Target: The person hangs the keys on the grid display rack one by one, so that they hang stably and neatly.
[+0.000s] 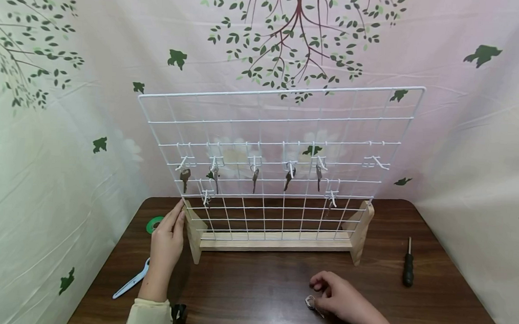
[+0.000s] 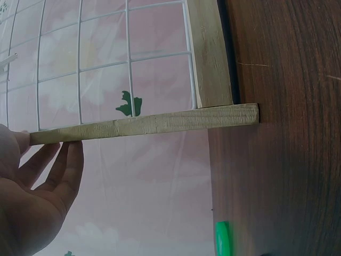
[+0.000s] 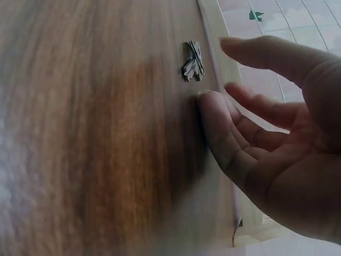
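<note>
A white wire grid rack stands upright in a wooden base with two side boards. Several keys hang from white hooks on the grid. My left hand grips the upper end of the left side board, thumb on one face and fingers on the other. Over the table in front of the rack, my right hand has its thumb and fingers parted. Beside its fingertips lies a small bunch of keys on the tabletop, with a gap between them in the right wrist view.
A black-handled screwdriver lies on the brown table at the right. On the left are a green ring-shaped roll and a slim light-blue tool, partly behind the left forearm. Printed cloth surrounds the table's back and sides.
</note>
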### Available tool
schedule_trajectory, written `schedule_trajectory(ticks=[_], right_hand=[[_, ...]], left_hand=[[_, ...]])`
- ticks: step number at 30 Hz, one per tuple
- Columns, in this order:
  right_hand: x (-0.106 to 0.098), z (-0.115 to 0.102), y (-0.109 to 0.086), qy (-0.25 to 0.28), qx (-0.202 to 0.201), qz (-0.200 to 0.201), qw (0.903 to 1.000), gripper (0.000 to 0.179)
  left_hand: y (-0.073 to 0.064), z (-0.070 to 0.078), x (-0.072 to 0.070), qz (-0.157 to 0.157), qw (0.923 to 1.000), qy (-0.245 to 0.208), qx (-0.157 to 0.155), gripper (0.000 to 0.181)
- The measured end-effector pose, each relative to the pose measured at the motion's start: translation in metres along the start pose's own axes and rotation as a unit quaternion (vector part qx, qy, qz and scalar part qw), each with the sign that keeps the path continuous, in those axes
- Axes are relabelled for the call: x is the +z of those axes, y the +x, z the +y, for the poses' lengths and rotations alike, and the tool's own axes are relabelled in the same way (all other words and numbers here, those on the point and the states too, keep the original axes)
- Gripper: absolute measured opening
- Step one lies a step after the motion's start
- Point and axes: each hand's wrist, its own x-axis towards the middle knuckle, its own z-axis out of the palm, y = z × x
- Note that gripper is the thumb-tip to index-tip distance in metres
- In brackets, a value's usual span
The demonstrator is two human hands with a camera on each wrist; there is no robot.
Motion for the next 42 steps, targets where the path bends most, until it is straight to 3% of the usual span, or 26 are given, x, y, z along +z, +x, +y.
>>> schedule_trajectory(ticks=[5, 11, 23, 34, 42], right_hand=[[0.0018, -0.0031, -0.0019, -0.027, -0.035, -0.031, 0.9985, 0.043], [0.0022, -0.0021, -0.0008, -0.081, -0.059, -0.039, 0.9941, 0.038], [0.0072, -0.0007, 0.0013, -0.137, -0.09, -0.014, 0.9863, 0.029], [0.0059, 0.0, 0.0012, -0.142, -0.125, -0.031, 0.9814, 0.032], [0.0056, 0.0001, 0.0011, -0.134, -0.119, -0.034, 0.9832, 0.027]], left_hand=[[0.0003, -0.0007, 0.0002, 0.001, 1.0, -0.001, 0.002, 0.043], [0.0002, -0.0004, 0.0001, 0.004, 1.0, -0.001, 0.002, 0.043], [0.0005, 0.0018, -0.0005, 0.004, 1.0, 0.0, 0.0, 0.042], [0.001, 0.0023, -0.0001, 0.004, 1.0, -0.004, 0.004, 0.042], [0.0004, 0.0037, -0.0014, 0.005, 1.0, -0.003, -0.004, 0.042]])
